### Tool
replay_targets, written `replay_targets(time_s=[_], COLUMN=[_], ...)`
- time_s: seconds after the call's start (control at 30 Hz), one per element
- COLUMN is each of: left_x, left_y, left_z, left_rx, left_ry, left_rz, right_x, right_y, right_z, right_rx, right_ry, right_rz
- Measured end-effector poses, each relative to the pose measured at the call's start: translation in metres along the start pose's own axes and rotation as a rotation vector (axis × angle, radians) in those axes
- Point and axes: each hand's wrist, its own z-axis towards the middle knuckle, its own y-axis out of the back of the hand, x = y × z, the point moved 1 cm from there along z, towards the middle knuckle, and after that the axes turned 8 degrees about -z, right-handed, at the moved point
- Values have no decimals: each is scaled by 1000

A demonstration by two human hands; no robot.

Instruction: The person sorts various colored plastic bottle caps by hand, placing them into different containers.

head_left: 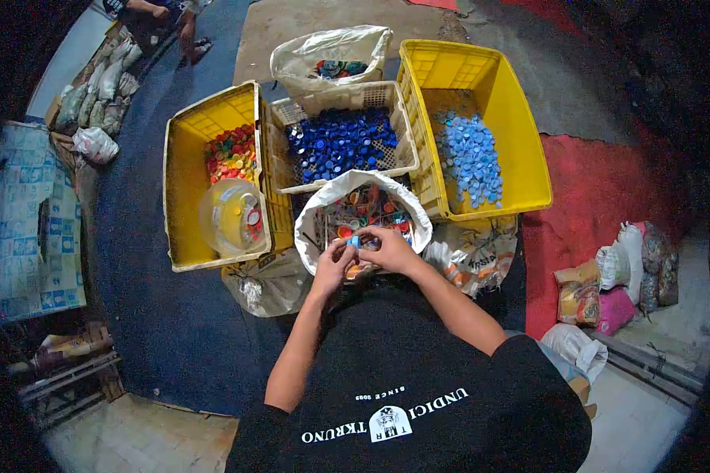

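Note:
Between the fingertips of both hands is a light blue bottle cap (354,241). My left hand (335,264) pinches it from the left, and my right hand (388,249) grips it from the right with bent fingers. Both are over the near part of an open white sack (311,211) with a rolled rim. Inside the sack lie mixed caps and scraps, among them a red cap (345,232); my hands hide part of the contents.
Behind the sack stands a white crate (412,146) of dark blue caps. A yellow crate (183,169) with red and yellow caps and a clear tub is left; another yellow crate (521,150) with light blue caps is right. A white bag (292,59) stands behind. A person sits far left.

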Motion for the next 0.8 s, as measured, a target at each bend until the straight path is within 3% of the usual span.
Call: replay_targets(time_s=[0.07, 0.33, 0.4, 0.43, 0.5, 0.57, 0.7, 0.77, 0.8], left_x=[4, -2, -7, -5, -2, -7, -6, -10, -14], left_y=[4, 4, -3, -3, 2, -6, -11, -17, -22], left_z=[2, 4, 1, 1, 1, -6, -15, -25, -30], left_rx=[-1, -54, -102, -107, -167, -206, -254, -297, -301], left_ry=[-23, -2, 8, 15, 24, 3, -45, -56, -81], left_rz=[-34, -72, -84, -89, -50, -119, -66, -15, -34], right_x=[2, 10, 8, -8, -41, -69, -69, -134, -178], right_y=[4, 22, 33, 30, 32, 26, 30, 10, -5], right_z=[5, 19, 29, 42, 75, 101, 128, 152, 171], right_rx=[20, 84, 339, 313, 332, 228, 125, 149, -68], right_ry=[152, 291, 231, 266, -37, -107, -307, -537, -391], right_rz=[-61, -249, -163, -82, -141, -405, -527, -456, -675])
